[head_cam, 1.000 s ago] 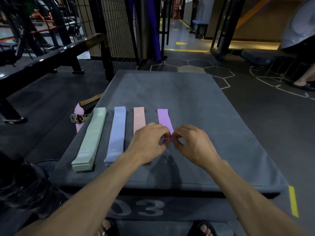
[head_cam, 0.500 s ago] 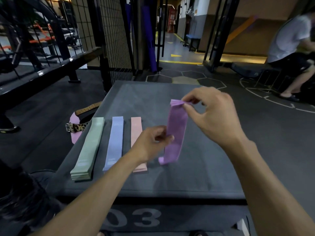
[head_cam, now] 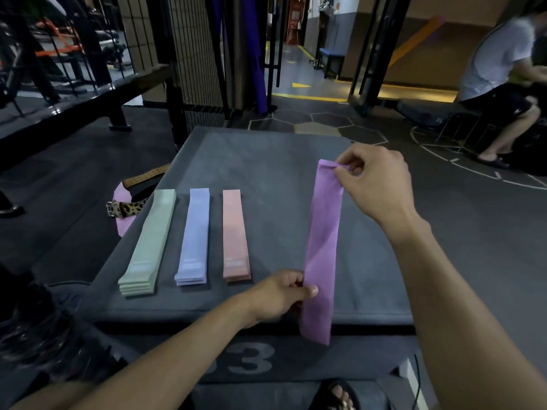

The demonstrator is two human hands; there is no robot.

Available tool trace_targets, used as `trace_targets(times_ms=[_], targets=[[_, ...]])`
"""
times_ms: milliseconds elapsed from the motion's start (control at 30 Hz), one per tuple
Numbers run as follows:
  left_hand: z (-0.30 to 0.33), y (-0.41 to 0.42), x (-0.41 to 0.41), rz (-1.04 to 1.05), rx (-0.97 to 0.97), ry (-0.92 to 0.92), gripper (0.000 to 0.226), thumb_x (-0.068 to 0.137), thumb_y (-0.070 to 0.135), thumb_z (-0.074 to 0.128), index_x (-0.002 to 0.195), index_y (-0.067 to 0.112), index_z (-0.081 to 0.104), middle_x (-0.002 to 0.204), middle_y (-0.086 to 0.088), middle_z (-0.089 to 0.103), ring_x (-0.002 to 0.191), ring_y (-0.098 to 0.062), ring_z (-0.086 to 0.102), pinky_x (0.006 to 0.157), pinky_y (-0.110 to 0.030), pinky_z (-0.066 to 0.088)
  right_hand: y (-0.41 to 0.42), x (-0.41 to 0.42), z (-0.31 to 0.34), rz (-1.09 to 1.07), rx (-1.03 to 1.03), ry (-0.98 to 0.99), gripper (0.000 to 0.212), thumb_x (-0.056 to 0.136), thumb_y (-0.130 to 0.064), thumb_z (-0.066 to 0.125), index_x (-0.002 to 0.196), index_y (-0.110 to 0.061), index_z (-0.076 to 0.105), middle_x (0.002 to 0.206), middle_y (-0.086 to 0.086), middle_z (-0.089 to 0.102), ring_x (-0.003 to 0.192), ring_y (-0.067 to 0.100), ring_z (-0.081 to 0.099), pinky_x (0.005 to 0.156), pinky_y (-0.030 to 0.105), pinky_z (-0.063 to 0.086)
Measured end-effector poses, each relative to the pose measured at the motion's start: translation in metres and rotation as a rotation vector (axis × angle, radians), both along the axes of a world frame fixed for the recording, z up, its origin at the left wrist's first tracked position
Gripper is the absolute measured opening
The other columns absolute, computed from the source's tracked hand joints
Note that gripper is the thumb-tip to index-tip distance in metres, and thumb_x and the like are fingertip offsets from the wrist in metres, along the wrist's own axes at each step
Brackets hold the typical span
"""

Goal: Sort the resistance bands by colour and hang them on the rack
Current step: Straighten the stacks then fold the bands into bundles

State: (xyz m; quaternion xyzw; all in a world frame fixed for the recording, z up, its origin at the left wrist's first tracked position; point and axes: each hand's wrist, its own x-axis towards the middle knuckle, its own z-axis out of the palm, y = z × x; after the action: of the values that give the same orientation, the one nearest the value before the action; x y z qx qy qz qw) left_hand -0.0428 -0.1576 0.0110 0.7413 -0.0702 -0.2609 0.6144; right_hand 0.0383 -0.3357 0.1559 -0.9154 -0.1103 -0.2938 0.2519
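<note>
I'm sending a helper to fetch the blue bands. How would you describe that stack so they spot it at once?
Find the grey padded box marked 03 in front of the person. Three flat stacks lie side by side on its left half; the blue stack is the middle one. The green stack lies on its left and the pink stack on its right.

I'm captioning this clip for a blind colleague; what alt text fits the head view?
Two bare hands hold a purple resistance band up above a grey padded box: the right hand pinches its top, the left hand pinches it lower down. Green, blue and pink stacks lie side by side on the box.
</note>
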Motion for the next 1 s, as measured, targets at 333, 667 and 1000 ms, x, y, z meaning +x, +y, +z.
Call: trace_targets(times_ms=[333,667,1000], targets=[[-0.003,0.018,0.008,-0.042,0.087,0.013,0.024,0.103,0.015,0.055,0.081,0.012,0.063,0.069,0.001,0.062,0.061,-0.01,0.055,0.059,-0.021,0.042,-0.062,0.041,-0.059,-0.226,0.411,0.279,0.004,0.082,-0.025,0.078,0.084,-0.023,0.075,0.078,-0.005,0.072,0.08,0.018,0.07,0.085,0.042,0.059],[-0.002,0.028,0.009,-0.043,0.085,0.144,0.02,0.105,0.014,0.053,0.104,-0.002,0.064,0.078,-0.009,0.068,0.056,-0.011,0.057,0.051,-0.023,0.05,-0.109,0.037,-0.111,-0.411,0.54,0.481,0.007,0.079,-0.02,0.079,0.085,-0.016,0.079,0.085,0.01,0.075,0.083,0.026,0.07,0.085,0.038,0.058],[0.01,0.035,0.014,0.148,0.114,0.026,0.017,0.101,0.018,0.06,0.103,0.001,0.062,0.071,-0.01,0.073,0.049,-0.011,0.054,0.045,-0.021,0.046,-0.12,0.034,-0.131,-0.427,0.58,0.658,0.004,0.077,-0.017,0.08,0.075,-0.013,0.078,0.071,0.01,0.07,0.068,0.026,0.065,0.074,0.039,0.06]])
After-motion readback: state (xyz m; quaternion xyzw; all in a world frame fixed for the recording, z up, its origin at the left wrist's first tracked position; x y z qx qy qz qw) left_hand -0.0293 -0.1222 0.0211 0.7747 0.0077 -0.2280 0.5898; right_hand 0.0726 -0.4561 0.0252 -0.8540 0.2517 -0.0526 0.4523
